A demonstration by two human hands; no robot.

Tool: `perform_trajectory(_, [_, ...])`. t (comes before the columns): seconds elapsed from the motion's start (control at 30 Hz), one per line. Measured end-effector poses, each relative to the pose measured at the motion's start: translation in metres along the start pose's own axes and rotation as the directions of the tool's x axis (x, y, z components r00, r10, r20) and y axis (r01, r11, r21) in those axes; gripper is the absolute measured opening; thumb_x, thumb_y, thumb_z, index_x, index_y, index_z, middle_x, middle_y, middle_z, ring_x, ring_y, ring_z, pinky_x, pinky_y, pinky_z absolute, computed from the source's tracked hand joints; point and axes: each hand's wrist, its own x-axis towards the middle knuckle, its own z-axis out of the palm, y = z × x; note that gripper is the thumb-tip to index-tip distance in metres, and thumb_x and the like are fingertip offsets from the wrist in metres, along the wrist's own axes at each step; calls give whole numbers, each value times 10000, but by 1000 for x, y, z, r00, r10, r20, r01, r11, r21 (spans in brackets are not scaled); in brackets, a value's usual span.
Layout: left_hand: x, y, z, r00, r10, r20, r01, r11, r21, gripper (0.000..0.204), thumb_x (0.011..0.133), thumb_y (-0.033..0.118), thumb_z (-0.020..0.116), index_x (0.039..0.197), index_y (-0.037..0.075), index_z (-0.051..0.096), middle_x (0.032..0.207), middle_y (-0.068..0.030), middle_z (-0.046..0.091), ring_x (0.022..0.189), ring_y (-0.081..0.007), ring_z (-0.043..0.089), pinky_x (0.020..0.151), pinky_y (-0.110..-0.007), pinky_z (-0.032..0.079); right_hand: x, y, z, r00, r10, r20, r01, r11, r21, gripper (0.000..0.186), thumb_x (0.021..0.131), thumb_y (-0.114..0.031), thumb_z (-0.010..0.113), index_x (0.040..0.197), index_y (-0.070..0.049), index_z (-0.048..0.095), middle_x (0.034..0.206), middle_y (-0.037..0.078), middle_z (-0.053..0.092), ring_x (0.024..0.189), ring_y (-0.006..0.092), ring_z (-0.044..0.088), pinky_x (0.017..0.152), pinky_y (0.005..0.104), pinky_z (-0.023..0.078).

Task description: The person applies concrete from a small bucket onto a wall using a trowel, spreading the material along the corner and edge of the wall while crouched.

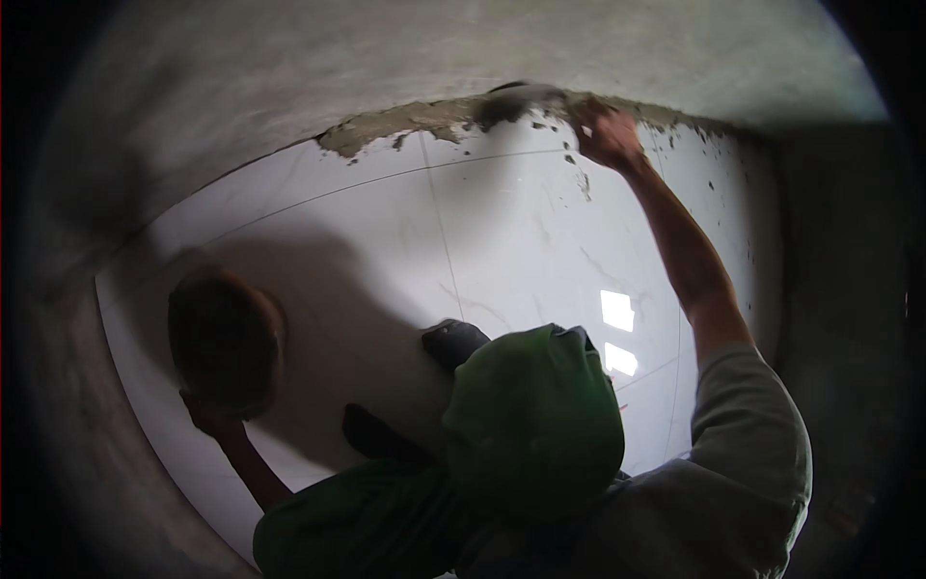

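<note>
green cloth (535,425) bulges closest. beyond, the right hand (612,137) wraps a blurred dark tool (521,100) against mortar (386,129) at the foot of the wall (386,53), presumably for pressure. the left hand (209,417) meets a dark rounded object (227,338) — finger closure can't be told; shoes (453,344) obstruct white tiles (362,212).

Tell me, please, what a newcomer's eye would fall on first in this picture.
Probably the green cap, low and right of centre, and the two bright reflections beside it on the white floor tiles. Next, at the top, the ragged band of grey mortar along the foot of the wall, with the right hand beside a blurred tool. At left, the left hand holds a dark rounded object.
</note>
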Motion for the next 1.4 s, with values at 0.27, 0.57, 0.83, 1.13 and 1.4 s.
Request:
perform_trajectory(0.27, [-7,-14,1,997,75,-2,-75,997,-32,407,1036,326,676,1326,40,665,1251,-132,752,1110,-284,734,979,-443,608,-9,-42,-13,983,-141,118,132,988,79,249,975,-247,722,1206,-156,744,1146,123,721,1007,356,726,838,525,586])
perform_trajectory(0.57, [-16,191,-23,943,-301,-140,219,881,-419,473,1143,403,450,1107,-19,661,1025,-224,720,921,-320,679,847,-484,537,114,-353,-143,766,-639,-70,538,578,614,127,975,-184,713,971,-60,739,897,139,755,815,371,735,730,487,612])
perform_trajectory(0.83, [-14,254,-17,900,-347,-262,155,819,-552,609,1116,418,441,850,-72,685,788,-264,687,696,-366,633,720,-501,511,139,-515,-103,378,-741,555,475,670,570,212,918,-148,615,967,-46,794,944,178,761,911,404,743,841,521,622])
perform_trajectory(1.13, [-27,159,-16,800,-594,-90,409,648,-643,613,1097,433,463,811,-85,625,723,-267,624,662,-352,596,696,-516,481,137,-553,-135,517,-705,486,70,601,796,376,1087,-337,641,969,11,723,670,26,626,521,88,573,466,283,481])
perform_trajectory(1.4, [-33,72,24,925,-15,-381,11,1000,-13,394,1140,300,495,1032,-37,668,848,-246,711,747,-407,676,714,-529,506,182,-554,-182,585,-678,445,-164,438,884,430,1090,-389,650,954,9,743,621,0,583,539,96,570,455,301,453])
